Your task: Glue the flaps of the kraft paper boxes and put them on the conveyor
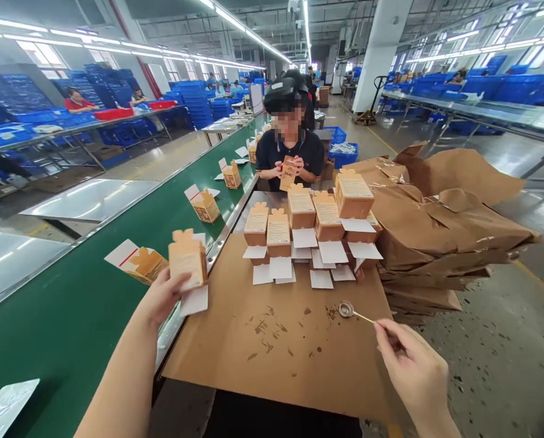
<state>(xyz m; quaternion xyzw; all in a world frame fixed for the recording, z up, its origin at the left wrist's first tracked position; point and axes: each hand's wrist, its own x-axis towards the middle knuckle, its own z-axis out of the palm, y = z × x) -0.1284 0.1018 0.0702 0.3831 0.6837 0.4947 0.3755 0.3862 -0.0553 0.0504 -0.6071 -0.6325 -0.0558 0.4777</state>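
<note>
My left hand (166, 293) is closed on a small tan carton (187, 258) with its flaps sticking out, held over the near edge of the green conveyor belt (71, 340). Just behind it, another open carton (146, 261) sits on the belt. My right hand (413, 359) pinches the thin handle of a small round metal strainer spoon (346, 309) above the cardboard sheet (235, 347). Dark bits and leaf-like scraps (267, 328) lie on the sheet beside the spoon. Whether the spoon's bowl holds anything is unclear.
Stacked cartons (302, 210) with white flaps stand at the table's far side. Across from me a person (290, 140) holds a carton. More cartons (203, 204) sit along the belt. Large brown paper sacks (436, 231) are piled at right. A silvery flat packet (10, 404) lies near left.
</note>
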